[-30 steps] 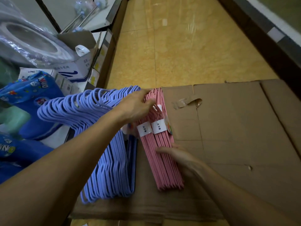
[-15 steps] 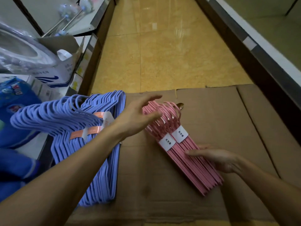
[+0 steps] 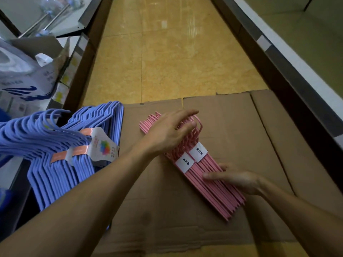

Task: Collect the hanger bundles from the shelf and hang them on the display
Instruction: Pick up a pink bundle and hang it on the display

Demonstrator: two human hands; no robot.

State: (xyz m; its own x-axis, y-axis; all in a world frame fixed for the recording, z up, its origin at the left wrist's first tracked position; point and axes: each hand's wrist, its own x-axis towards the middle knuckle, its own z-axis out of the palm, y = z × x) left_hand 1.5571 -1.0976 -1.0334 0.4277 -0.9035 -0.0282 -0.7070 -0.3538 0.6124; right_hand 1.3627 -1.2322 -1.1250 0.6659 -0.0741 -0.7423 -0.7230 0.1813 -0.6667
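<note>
Carefully: pink bundle (image 3: 193,162) flat on cardboard (image 3: 241,127); left hand (image 3: 170,130) curled over hooks, right hand (image 3: 233,179) flat along bars. Could fan out if lifted unevenly.

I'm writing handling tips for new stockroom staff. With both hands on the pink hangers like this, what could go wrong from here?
1. The pink hanger bundle is bound only by two white bands near the middle; its ends already fan out, so lifting by one end may let hangers slip.
2. The left hand reaches in at the hooks; fingers could snag.
3. The blue hangers overhang the cardboard edge and might slide if bumped.
</note>
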